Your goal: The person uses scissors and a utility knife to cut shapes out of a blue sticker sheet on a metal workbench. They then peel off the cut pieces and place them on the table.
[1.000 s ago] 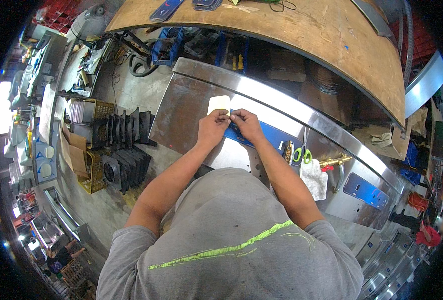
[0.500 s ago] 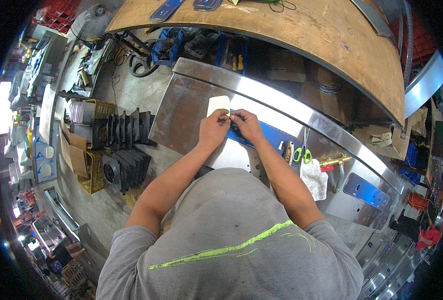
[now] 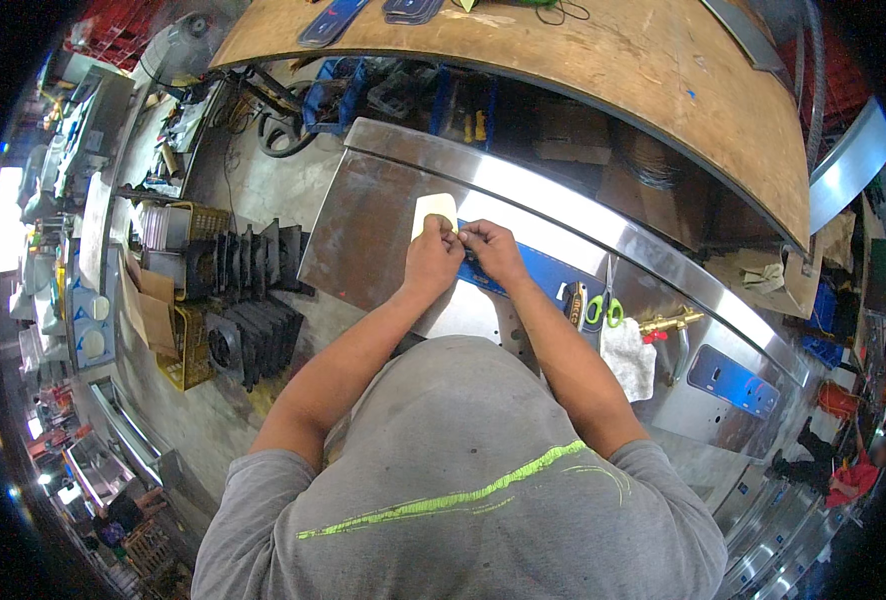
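Peel step, by the look of it: left hand [image 3: 433, 262] and right hand [image 3: 493, 252] meet fingertip to fingertip, both pinching the near edge of the cream sheet [image 3: 433, 212]. Sheet lies flat on the steel panel [image 3: 363, 240], just beyond the knuckles. Blue film [image 3: 548, 275] runs rightward from the right hand. Next move needs a firm pinch and a slow, even pull.

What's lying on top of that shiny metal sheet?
On the metal sheet: a pale sheet pinched by both hands, blue film, scissors, a white rag. The hands cover what's beneath them.
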Demonstrator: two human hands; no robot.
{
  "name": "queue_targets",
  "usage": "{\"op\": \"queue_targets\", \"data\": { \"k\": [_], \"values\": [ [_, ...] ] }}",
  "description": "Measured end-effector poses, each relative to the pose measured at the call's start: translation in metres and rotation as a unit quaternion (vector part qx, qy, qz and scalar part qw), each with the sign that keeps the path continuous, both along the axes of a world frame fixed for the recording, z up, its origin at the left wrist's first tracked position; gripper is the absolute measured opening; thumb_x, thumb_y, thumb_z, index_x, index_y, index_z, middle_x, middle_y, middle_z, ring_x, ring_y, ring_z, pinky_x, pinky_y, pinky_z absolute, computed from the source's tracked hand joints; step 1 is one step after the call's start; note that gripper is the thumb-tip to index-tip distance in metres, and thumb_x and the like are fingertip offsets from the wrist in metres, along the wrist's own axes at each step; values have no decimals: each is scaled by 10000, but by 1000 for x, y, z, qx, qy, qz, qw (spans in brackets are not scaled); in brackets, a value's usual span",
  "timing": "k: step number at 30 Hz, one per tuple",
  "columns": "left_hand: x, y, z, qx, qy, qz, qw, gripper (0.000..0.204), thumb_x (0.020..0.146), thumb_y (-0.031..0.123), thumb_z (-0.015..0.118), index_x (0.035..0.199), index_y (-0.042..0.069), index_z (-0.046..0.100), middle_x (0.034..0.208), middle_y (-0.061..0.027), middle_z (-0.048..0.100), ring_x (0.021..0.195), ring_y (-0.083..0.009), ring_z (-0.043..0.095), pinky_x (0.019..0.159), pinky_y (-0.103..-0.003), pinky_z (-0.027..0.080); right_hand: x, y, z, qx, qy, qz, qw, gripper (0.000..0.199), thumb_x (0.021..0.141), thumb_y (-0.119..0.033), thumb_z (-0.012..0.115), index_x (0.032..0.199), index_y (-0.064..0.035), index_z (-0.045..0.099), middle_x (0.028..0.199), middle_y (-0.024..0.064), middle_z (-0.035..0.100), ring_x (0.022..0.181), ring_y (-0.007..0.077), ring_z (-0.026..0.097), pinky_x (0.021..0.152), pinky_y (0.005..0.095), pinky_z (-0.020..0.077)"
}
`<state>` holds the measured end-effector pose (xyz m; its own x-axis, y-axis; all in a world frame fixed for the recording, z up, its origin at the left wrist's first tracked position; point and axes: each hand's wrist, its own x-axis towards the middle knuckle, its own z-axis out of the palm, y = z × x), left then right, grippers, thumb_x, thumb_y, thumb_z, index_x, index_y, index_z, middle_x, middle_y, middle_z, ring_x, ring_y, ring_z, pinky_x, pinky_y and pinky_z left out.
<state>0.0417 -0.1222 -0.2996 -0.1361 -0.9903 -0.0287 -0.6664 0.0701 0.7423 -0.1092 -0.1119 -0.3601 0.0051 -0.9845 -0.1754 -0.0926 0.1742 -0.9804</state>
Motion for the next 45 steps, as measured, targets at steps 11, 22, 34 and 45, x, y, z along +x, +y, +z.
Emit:
{"op": "queue_targets", "data": {
  "k": [11, 22, 34, 45],
  "values": [
    [6, -2, 2, 61, 92, 20, 994, 292, 884, 60, 693, 1125, 27, 533, 967, -186, 708, 847, -320, 733, 771, -409, 573, -9, -1, 11, 28, -10, 47, 998, 273, 914, -180, 720, 1140, -29, 743, 1045, 122, 767, 955, 189, 713, 887, 334, 546],
    [13, -2, 2, 57, 54, -9, 997, 238, 890, 73, 713, 1115, -4, 705, 993, -144, 740, 849, -204, 719, 772, -338, 569, -12, -3, 14, 54, 11, 66, 996, 280, 897, -201, 741, 1114, -24, 756, 1054, 121, 765, 976, 198, 715, 894, 333, 547],
    [12, -1, 9, 77, 72, -7, 994, 254, 898, 100, 732, 1127, -7, 709, 1001, -143, 747, 878, -189, 723, 797, -321, 578, -11, -3, 9, 43, -8, 51, 998, 301, 887, -201, 742, 1116, -6, 750, 1023, 122, 765, 927, 183, 714, 853, 322, 553],
    [12, 2, 13, 46, 48, -24, 997, 291, 853, 108, 740, 1129, 16, 728, 1001, -156, 752, 900, -214, 744, 818, -326, 587, -10, -2, 9, 29, 15, 63, 998, 259, 909, -173, 720, 1120, -26, 752, 1003, 124, 761, 927, 190, 705, 864, 335, 545]
  ]
}}
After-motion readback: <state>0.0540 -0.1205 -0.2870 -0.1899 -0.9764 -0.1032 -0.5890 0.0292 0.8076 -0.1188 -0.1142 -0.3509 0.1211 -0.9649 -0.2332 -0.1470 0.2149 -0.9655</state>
